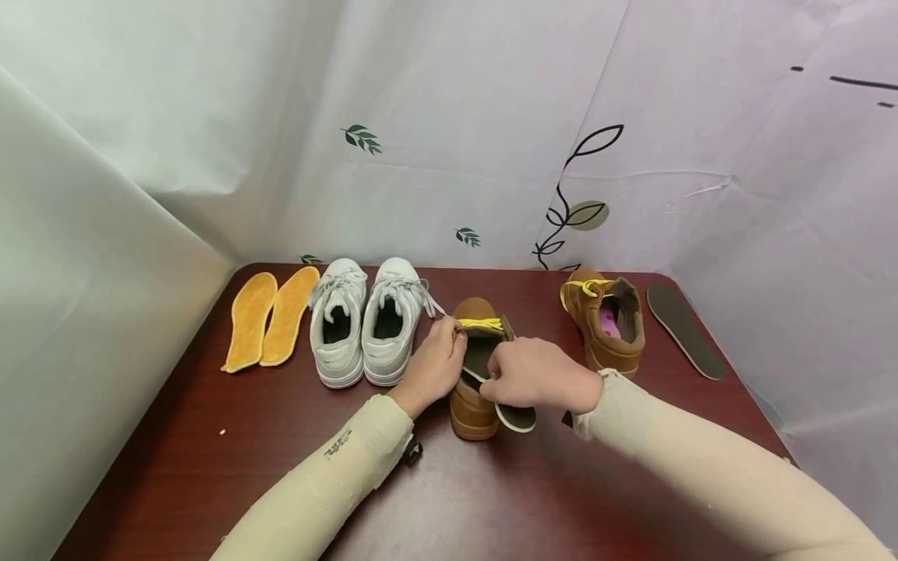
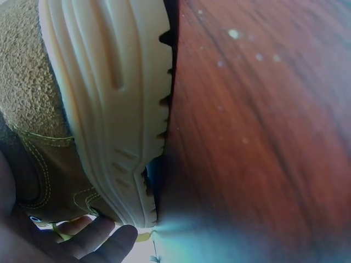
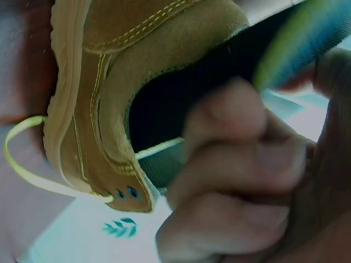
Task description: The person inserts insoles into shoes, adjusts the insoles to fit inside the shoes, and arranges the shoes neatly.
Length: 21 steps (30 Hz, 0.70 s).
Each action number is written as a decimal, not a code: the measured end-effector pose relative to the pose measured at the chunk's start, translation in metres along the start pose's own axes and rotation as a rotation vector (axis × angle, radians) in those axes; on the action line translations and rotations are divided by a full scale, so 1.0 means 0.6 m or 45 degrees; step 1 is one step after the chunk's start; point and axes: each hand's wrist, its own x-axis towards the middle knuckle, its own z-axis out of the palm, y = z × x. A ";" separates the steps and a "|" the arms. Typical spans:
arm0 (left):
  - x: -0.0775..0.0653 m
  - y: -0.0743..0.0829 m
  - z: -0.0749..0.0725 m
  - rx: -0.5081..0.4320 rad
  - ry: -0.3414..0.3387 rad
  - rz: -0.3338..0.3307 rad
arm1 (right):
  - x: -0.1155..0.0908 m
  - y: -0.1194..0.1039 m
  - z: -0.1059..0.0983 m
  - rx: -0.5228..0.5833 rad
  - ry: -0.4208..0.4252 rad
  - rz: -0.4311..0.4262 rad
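Note:
A brown suede shoe (image 1: 471, 417) with yellow laces stands toe away from me in the middle of the table. My left hand (image 1: 435, 362) grips the left side of its upper near the laces; in the left wrist view the fingers (image 2: 98, 241) curl by the lace eyelets, beside the pale sole (image 2: 109, 82). Above the shoe's heel, my right hand (image 1: 536, 374) pinches a dark insole (image 1: 517, 419) with a white edge. The insole's rear end sticks out behind the hand; the right fingers (image 3: 236, 164) hide how far its front reaches into the shoe's opening.
White sneakers (image 1: 337, 354) stand left of the brown shoe, with two orange insoles (image 1: 251, 319) farther left. Another brown shoe (image 1: 616, 347) with a pink lining is at the right, beside a second dark insole (image 1: 684, 331). A white curtain (image 1: 449, 156) hangs behind the table.

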 end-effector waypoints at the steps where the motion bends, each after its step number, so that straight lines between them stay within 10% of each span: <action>1: 0.000 0.000 0.000 -0.003 -0.002 -0.002 | 0.002 0.001 0.000 0.028 0.010 -0.015; 21: -0.001 0.000 0.002 0.006 0.006 0.004 | 0.038 -0.008 0.024 -0.004 0.103 0.064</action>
